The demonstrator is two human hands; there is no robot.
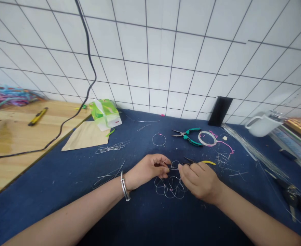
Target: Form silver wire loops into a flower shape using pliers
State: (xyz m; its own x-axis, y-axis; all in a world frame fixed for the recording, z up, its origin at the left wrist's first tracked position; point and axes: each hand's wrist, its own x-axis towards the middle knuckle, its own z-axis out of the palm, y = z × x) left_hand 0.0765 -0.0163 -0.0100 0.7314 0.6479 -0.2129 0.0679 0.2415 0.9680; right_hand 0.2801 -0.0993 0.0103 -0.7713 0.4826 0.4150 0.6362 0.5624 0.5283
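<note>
My left hand (150,169), with a silver bangle on its wrist, pinches the top of a flower-shaped piece of looped thin wire (170,186) lying on the dark blue cloth (63,181). My right hand (200,179) is closed around yellow-handled pliers (208,162), whose dark tip meets the wire right beside my left fingertips. Both hands almost touch above the wire loops, which carry a small pink bead.
Teal-handled pliers (190,136), a single wire ring (159,139), a coil with pink cord (208,138) and loose wire bundles (113,147) lie on the cloth. Behind are a green tissue pack (105,113), brown paper (85,136), a white mug (263,124), a wooden tabletop with a yellow knife (38,116) and a black cable.
</note>
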